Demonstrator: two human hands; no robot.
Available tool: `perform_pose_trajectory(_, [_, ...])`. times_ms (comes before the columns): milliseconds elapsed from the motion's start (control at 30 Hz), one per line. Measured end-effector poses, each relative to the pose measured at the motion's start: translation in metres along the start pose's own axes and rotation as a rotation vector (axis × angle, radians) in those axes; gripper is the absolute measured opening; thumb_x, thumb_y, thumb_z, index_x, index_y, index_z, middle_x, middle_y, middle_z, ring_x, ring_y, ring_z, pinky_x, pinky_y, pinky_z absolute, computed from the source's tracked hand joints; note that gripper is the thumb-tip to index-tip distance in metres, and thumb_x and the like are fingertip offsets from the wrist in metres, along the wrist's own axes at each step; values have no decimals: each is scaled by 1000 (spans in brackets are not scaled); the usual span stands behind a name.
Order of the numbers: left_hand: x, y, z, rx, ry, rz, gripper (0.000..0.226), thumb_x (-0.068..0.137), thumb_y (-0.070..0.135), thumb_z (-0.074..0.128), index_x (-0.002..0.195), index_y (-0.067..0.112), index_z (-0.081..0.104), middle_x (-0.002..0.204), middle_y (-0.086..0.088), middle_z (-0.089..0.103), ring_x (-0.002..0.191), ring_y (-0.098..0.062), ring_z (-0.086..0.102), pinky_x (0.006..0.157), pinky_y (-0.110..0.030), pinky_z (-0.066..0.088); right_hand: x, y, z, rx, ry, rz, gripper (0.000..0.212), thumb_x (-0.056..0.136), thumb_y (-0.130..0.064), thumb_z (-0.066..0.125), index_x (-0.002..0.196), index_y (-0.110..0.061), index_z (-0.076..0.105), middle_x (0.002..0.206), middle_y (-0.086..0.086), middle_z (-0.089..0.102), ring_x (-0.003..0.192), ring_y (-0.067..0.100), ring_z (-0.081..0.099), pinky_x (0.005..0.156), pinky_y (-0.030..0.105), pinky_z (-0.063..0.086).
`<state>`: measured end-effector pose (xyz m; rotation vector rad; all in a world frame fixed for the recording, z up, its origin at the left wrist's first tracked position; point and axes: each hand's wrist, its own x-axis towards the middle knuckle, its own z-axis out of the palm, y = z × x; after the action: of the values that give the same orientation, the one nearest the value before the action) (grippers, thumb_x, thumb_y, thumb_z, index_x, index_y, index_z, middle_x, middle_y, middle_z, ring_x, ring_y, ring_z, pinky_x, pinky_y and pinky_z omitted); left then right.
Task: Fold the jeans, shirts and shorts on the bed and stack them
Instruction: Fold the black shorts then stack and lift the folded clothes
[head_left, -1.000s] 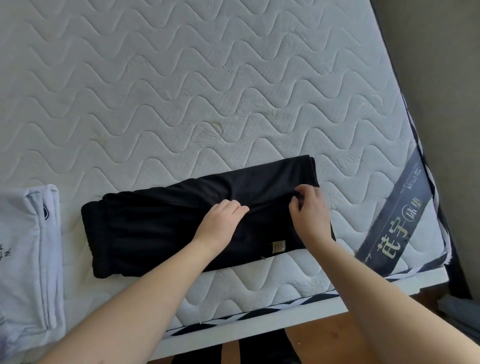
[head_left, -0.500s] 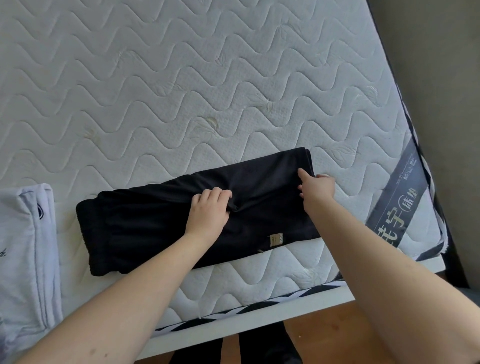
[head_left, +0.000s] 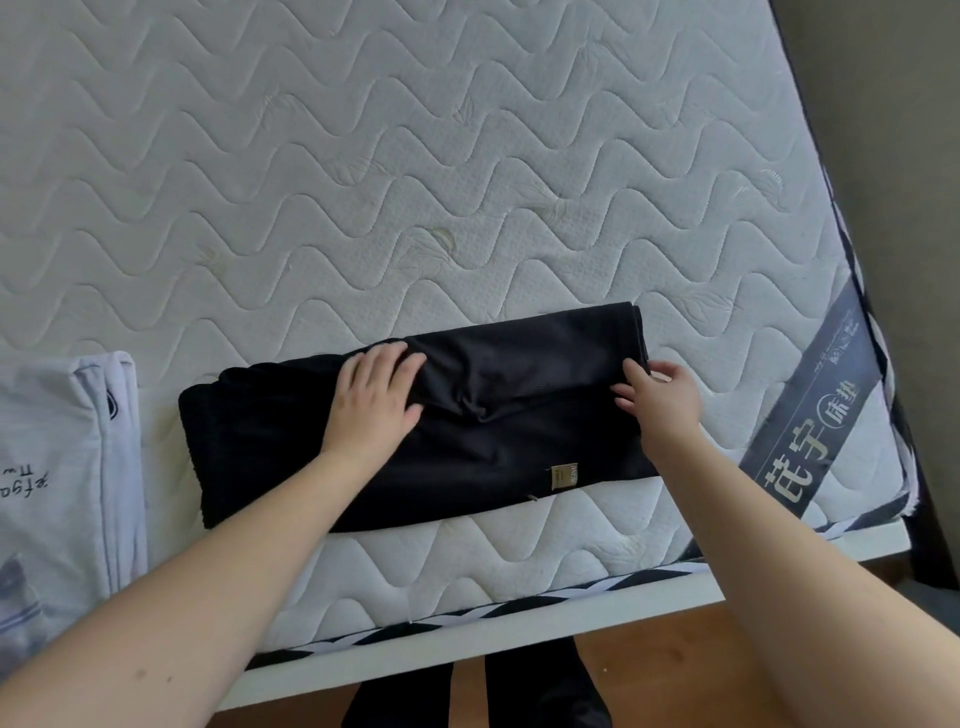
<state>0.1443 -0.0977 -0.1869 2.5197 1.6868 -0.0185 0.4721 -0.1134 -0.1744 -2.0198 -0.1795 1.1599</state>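
The left hand (head_left: 371, 400) lies flat on the black shorts (head_left: 467, 431), fingers (head_left: 387, 364) straight and slightly spread, pressing the cloth at about the garment's middle. The right hand (head_left: 657, 397) sits at the shorts' 3 o'clock edge, fingers loosely extended and touching the folded end; whether they pinch the fabric I cannot tell. The shorts are folded into a long dark band, creased between the hands, with a small tan label at their 5 o'clock corner. They lie near the bed's (head_left: 467, 182) front edge. At 9 o'clock, just beside them, rests a folded white shirt (head_left: 57, 467).
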Motion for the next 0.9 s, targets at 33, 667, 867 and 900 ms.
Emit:
perform_pose_trajectory(33, [-1,-10,0,13,-10,-16,68,75,34,77,135,10,54,135,-14,54,124,-33,52,106,-49,39,-1,-1,2,14,-14,17,35,89,-23,70,114,-11,48,97,6,65,81,16,72,71,28,58])
perform_pose_trajectory(667, [12,-121,-14,-236,-140,-518,31,89,5,51,113,18,64,112,-6,66,98,-32,61,77,-37,46,-9,15,27,55,103,47,25,88,-19,72,77,-9,52,85,12,66,62,13,72,60,22,58])
perform_pose_trajectory(867, [15,-132,-17,-133,-272,-411,23,88,22,61,111,23,59,113,-4,60,106,-30,56,85,-41,38,-10,17,23,-242,124,-11,30,86,-37,72,89,-12,54,84,4,69,70,12,71,60,28,53])
perform_pose_trajectory(900, [10,-133,-17,-100,-257,-335,32,87,24,64,118,23,58,115,-6,58,108,-32,55,87,-42,38,-11,16,21,-327,144,-53,34,84,-40,72,96,-13,54,85,0,68,74,13,70,65,31,52])
